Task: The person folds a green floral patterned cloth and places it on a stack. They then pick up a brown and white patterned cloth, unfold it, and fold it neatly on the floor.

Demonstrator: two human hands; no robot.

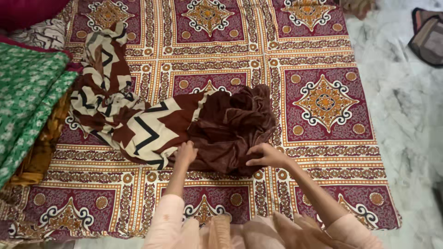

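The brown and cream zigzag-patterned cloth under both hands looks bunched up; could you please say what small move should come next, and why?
Probably spread the crumpled plain brown end flat. The brown and cream zigzag-patterned cloth lies twisted across the maroon patterned bedsheet, its brown end heaped in folds between the left hand and the right hand. Both hands rest on its near edge, so drawing that edge outward seems easiest.

bedsheet (323,55): maroon, with orange medallion squares, lay spread flat
green cloth (23,101): floral, folded at the left edge
floor (406,106): white marble, to the right
mat (429,37): dark, at the far right corner
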